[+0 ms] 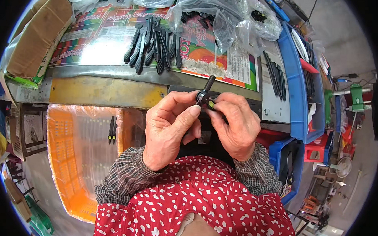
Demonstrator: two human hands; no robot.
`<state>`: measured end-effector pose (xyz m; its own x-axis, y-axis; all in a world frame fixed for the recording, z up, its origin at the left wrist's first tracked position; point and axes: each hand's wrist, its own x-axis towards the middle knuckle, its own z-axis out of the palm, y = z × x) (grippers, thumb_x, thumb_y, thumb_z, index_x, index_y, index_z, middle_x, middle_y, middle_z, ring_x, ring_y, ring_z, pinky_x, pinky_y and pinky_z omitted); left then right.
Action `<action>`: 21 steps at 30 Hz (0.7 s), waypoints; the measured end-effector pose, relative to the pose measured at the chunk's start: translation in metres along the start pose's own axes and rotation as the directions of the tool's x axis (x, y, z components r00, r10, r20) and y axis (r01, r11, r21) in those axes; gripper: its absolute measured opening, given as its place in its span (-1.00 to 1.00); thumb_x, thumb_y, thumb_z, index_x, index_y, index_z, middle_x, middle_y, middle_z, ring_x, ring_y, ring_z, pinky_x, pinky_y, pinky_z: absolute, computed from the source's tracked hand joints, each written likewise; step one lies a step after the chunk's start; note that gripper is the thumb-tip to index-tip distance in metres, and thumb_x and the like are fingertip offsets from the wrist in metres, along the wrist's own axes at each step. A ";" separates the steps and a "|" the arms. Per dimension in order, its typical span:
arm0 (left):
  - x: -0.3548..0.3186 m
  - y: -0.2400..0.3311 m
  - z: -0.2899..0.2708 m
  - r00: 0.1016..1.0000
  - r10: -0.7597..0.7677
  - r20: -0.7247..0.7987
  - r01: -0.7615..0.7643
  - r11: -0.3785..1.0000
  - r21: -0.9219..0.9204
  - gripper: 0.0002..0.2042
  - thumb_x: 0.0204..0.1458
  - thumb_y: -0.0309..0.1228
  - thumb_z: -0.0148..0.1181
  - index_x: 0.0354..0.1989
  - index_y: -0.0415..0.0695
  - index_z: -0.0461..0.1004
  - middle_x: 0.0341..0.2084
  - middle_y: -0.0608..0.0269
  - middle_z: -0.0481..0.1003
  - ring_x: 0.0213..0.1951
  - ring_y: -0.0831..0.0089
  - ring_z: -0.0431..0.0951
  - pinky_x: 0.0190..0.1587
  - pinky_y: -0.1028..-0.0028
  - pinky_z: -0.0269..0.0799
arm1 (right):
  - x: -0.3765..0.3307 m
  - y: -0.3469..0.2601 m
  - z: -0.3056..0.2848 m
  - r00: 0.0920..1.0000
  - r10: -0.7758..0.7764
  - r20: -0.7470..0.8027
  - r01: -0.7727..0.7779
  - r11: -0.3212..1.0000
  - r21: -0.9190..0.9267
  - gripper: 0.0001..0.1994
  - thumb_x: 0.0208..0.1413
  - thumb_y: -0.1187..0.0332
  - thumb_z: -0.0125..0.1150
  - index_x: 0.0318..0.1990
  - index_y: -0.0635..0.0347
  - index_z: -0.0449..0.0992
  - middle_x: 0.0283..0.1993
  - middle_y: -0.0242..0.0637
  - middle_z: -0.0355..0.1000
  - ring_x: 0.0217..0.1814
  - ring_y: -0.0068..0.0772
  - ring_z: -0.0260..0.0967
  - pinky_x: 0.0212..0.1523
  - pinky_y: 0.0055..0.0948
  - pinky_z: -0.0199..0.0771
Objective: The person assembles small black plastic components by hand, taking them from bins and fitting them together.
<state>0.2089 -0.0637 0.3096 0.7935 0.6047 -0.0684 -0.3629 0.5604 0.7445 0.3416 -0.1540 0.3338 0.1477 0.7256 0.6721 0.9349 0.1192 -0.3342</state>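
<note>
Black part (204, 96): left hand (164, 133), right hand (238, 124) both gripping.
Left of left hand: orange crate (62, 153), two black pieces (110, 130) inside.

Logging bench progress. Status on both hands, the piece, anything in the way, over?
Left-hand grip closed on black plastic piece. Right-hand grip at its yellow-green part. Black plastic parts piled ahead, not in the way.

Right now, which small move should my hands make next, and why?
Perhaps the left hand should steady the black piece while the right hand presses its yellow-green pad: both hands are on it, and how firmly the pad sits is unclear.
</note>
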 end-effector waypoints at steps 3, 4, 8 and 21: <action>-0.004 -0.001 0.006 1.000 0.000 -0.019 0.000 1.000 -0.017 -0.80 0.13 -0.54 0.02 -0.07 -0.23 0.37 -0.30 0.21 0.49 -0.58 0.63 0.42 -0.69 0.72 0.17 | -0.005 -0.001 -0.002 1.000 0.024 0.007 -0.024 0.998 0.054 -0.72 -0.27 0.60 0.33 -0.30 0.33 0.45 -0.31 -0.15 0.39 -0.43 -0.23 0.44 -0.49 -0.38 0.45; -0.005 -0.002 0.008 0.999 0.002 -0.046 -0.003 0.999 -0.036 -0.79 0.12 -0.56 0.03 -0.07 -0.26 0.37 -0.39 0.26 0.49 -0.58 0.67 0.43 -0.69 0.73 0.18 | -0.005 -0.002 -0.003 1.000 0.021 0.004 -0.021 0.998 0.061 -0.72 -0.27 0.60 0.33 -0.30 0.33 0.45 -0.31 -0.15 0.39 -0.43 -0.23 0.44 -0.49 -0.38 0.45; -0.008 -0.005 0.008 1.000 -0.008 -0.020 0.009 1.000 0.018 -0.81 0.13 -0.52 0.02 -0.07 -0.20 0.36 -0.27 0.22 0.49 -0.57 0.58 0.43 -0.69 0.69 0.16 | -0.004 -0.004 -0.010 0.982 0.179 0.067 -0.189 0.964 0.188 -0.67 -0.25 0.59 0.35 -0.23 0.30 0.46 -0.33 -0.16 0.39 -0.44 -0.25 0.43 -0.49 -0.40 0.46; -0.012 -0.012 0.020 0.998 -0.055 -0.010 0.055 0.998 0.015 -0.82 0.14 -0.53 0.00 -0.09 -0.23 0.36 -0.27 0.13 0.50 -0.60 0.64 0.39 -0.69 0.71 0.17 | -0.026 -0.004 -0.024 0.802 0.551 0.232 -0.553 0.536 0.638 -0.71 -0.11 0.60 0.32 -0.18 0.35 0.44 -0.29 -0.30 0.46 -0.39 -0.62 0.41 -0.43 -0.62 0.50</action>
<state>0.2133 -0.0891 0.3147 0.8072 0.5788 -0.1161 -0.3113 0.5845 0.7493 0.3415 -0.1900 0.3338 0.5585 0.8047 0.2015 0.2140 0.0950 -0.9722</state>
